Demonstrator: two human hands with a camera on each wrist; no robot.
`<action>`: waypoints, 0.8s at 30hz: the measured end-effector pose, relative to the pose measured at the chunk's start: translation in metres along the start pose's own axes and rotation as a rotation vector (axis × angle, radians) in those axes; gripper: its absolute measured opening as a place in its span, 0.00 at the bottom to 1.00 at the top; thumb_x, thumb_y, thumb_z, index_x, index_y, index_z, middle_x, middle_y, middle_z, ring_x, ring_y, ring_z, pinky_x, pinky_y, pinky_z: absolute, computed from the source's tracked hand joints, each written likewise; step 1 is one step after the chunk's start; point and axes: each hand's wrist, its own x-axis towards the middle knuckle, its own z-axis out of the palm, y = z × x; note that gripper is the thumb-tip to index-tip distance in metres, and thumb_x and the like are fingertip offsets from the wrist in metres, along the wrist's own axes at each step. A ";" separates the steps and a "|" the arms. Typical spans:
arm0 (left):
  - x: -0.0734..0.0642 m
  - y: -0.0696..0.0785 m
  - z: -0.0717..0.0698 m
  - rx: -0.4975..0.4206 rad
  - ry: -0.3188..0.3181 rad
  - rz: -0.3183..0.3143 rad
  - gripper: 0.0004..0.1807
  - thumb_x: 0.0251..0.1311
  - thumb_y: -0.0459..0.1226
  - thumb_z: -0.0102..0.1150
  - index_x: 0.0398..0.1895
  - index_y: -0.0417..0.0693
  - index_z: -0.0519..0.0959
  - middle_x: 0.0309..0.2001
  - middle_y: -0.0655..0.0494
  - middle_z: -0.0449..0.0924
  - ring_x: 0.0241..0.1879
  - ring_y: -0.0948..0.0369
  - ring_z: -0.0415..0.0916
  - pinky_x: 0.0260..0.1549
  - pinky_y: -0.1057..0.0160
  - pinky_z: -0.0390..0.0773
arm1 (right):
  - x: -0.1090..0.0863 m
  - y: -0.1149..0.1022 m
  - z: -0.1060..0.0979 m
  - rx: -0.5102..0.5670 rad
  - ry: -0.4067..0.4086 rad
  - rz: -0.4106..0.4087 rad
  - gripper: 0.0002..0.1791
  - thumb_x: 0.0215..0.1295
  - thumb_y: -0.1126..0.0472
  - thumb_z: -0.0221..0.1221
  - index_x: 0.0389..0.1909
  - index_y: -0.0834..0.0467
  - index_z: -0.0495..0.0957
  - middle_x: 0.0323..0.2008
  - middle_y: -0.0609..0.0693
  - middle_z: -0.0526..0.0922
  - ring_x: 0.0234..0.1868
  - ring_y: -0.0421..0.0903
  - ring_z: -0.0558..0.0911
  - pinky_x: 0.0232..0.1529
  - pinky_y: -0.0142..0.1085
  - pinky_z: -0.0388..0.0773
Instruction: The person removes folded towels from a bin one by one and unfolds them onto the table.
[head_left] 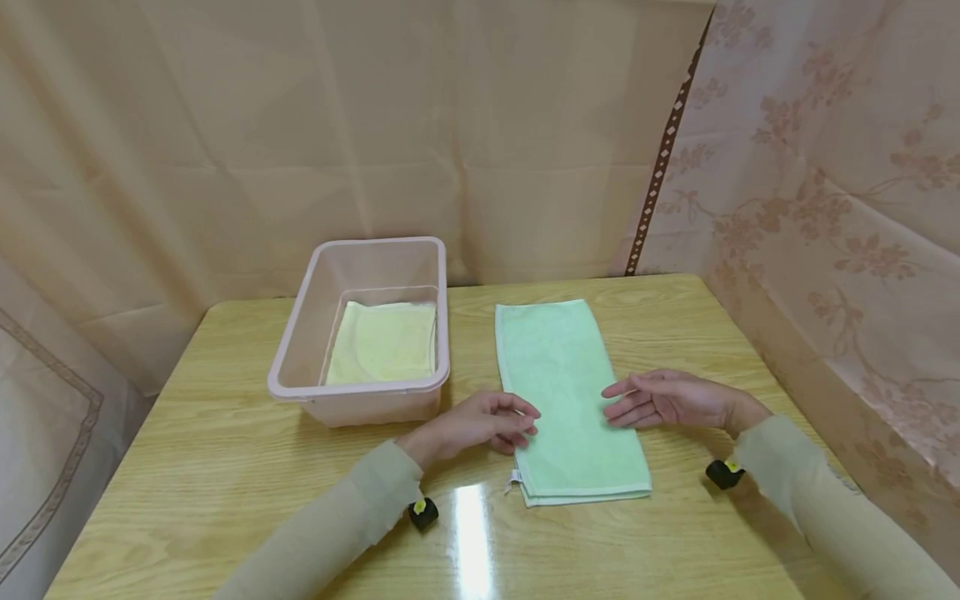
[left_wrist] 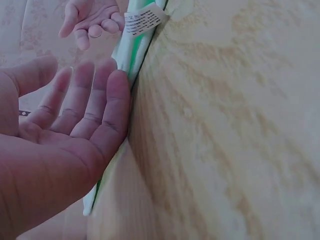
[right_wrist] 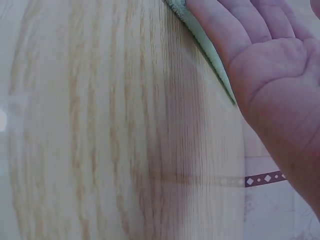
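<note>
A light green towel [head_left: 562, 375], folded lengthwise into a long rectangle, lies flat on the wooden table. Its white label [left_wrist: 144, 20] sticks out at the near left edge. My left hand [head_left: 480, 423] is at the towel's left edge, fingers loosely bent and holding nothing. On the opposite side, my right hand [head_left: 663, 400] has its fingers stretched toward the towel's right edge, palm turned inward, with nothing in its grasp. Whether the fingertips touch the cloth I cannot tell. A folded yellow towel [head_left: 384, 342] lies inside the pale pink plastic basin [head_left: 360, 388].
The basin stands left of the green towel, toward the back of the table [head_left: 225, 433]. A beige curtain [head_left: 390, 125] hangs behind the table, and a floral cloth [head_left: 840, 183] borders it on the right. A bright light reflection [head_left: 472, 537] shows on the near tabletop.
</note>
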 end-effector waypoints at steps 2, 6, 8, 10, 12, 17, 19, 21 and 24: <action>0.000 -0.001 0.000 -0.018 0.021 -0.009 0.18 0.74 0.38 0.57 0.60 0.37 0.77 0.51 0.43 0.83 0.46 0.53 0.83 0.46 0.56 0.84 | 0.001 -0.001 0.000 0.001 -0.004 0.004 0.27 0.85 0.64 0.24 0.73 0.76 0.54 0.66 0.73 0.69 0.68 0.63 0.71 0.68 0.49 0.66; 0.004 -0.001 0.001 -0.081 0.144 0.002 0.17 0.72 0.35 0.59 0.59 0.35 0.77 0.48 0.43 0.83 0.42 0.55 0.82 0.44 0.58 0.84 | 0.003 -0.006 0.000 0.011 0.022 -0.003 0.26 0.85 0.65 0.25 0.75 0.74 0.50 0.69 0.73 0.66 0.69 0.63 0.70 0.69 0.51 0.65; 0.007 -0.001 0.001 -0.122 0.236 0.028 0.18 0.71 0.35 0.61 0.59 0.34 0.76 0.45 0.44 0.82 0.40 0.57 0.80 0.42 0.59 0.84 | 0.004 -0.010 0.000 -0.005 0.055 -0.016 0.26 0.85 0.65 0.26 0.76 0.73 0.49 0.71 0.72 0.63 0.70 0.63 0.69 0.69 0.51 0.65; 0.009 -0.001 0.000 -0.163 0.315 0.053 0.19 0.70 0.34 0.61 0.60 0.34 0.75 0.42 0.47 0.79 0.38 0.57 0.78 0.42 0.60 0.83 | 0.007 -0.014 0.000 -0.027 0.111 -0.025 0.26 0.85 0.63 0.27 0.77 0.71 0.48 0.72 0.72 0.60 0.71 0.62 0.67 0.69 0.52 0.65; 0.010 0.000 -0.001 -0.192 0.375 0.075 0.20 0.70 0.33 0.60 0.62 0.33 0.73 0.44 0.49 0.77 0.40 0.57 0.77 0.44 0.60 0.83 | 0.010 -0.017 0.000 -0.050 0.179 -0.039 0.27 0.86 0.62 0.29 0.77 0.70 0.47 0.73 0.71 0.58 0.71 0.62 0.67 0.69 0.52 0.65; 0.008 0.005 -0.006 -0.226 0.427 0.064 0.28 0.72 0.34 0.58 0.72 0.36 0.65 0.61 0.41 0.72 0.58 0.49 0.74 0.57 0.54 0.78 | 0.014 -0.024 -0.001 -0.020 0.321 -0.075 0.28 0.85 0.61 0.35 0.78 0.68 0.46 0.75 0.69 0.56 0.71 0.61 0.67 0.69 0.55 0.62; 0.007 0.007 -0.007 -0.234 0.433 0.051 0.31 0.73 0.36 0.57 0.75 0.37 0.61 0.66 0.38 0.68 0.63 0.47 0.71 0.60 0.53 0.75 | 0.015 -0.025 -0.002 -0.005 0.347 -0.074 0.29 0.85 0.61 0.36 0.79 0.67 0.45 0.75 0.68 0.56 0.71 0.61 0.66 0.69 0.57 0.60; 0.006 0.007 -0.007 -0.246 0.435 0.045 0.33 0.73 0.37 0.57 0.76 0.37 0.58 0.69 0.37 0.66 0.65 0.47 0.69 0.62 0.52 0.73 | 0.016 -0.025 -0.003 -0.004 0.368 -0.059 0.30 0.85 0.60 0.36 0.79 0.67 0.43 0.76 0.68 0.55 0.71 0.61 0.67 0.69 0.57 0.60; 0.006 0.007 -0.005 -0.268 0.428 0.043 0.36 0.73 0.38 0.57 0.77 0.35 0.55 0.71 0.35 0.62 0.68 0.45 0.65 0.64 0.51 0.71 | 0.019 -0.025 -0.004 -0.006 0.388 -0.040 0.32 0.85 0.60 0.37 0.79 0.69 0.38 0.76 0.68 0.52 0.72 0.63 0.65 0.69 0.56 0.62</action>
